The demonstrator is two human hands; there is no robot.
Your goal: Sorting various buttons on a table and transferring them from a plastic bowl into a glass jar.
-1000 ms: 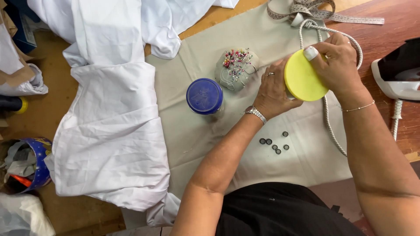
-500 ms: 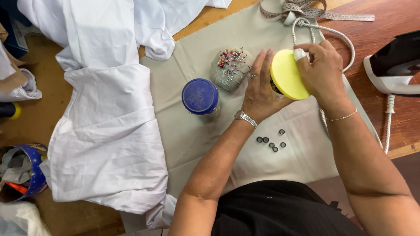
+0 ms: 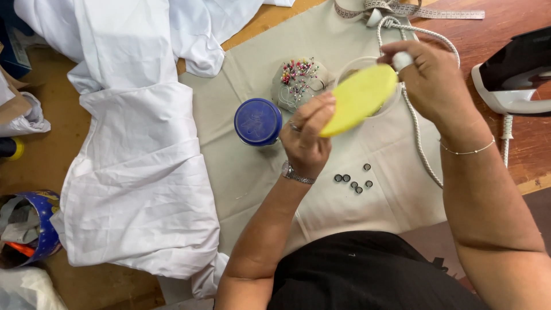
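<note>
White garment [image 3: 138, 166]: spread over the left of the wooden table [image 3: 545, 143], its upper part cut off by the frame edge; kind of garment not clear.

Beige cloth [image 3: 252, 172]: lay beneath everything at centre, near edge hidden by the person's body.

Iron [image 3: 513, 77]: at far right, partly out of frame; its braided cord [image 3: 416, 135] ran behind the right hand.

Yellow lid [image 3: 359, 99]: tilted, pinched at its lower edge by the left hand [image 3: 307, 138], thumb and fingers closed on it.

Clear round container [image 3: 367, 86]: mostly hidden behind the lid; contents could not be made out. The right hand [image 3: 433, 80] curled over its far rim, one fingertip capped in white; its grip was not visible.

Blue-lidded jar [image 3: 258, 121]: upright, just left of the left hand.

Pincushion [image 3: 298, 80]: stuck with coloured pins, between jar and container.

Measuring tape [image 3: 413, 10]: top edge, partly cut off.

Dark buttons [image 3: 353, 179]: small loose group near the left wrist.
</note>
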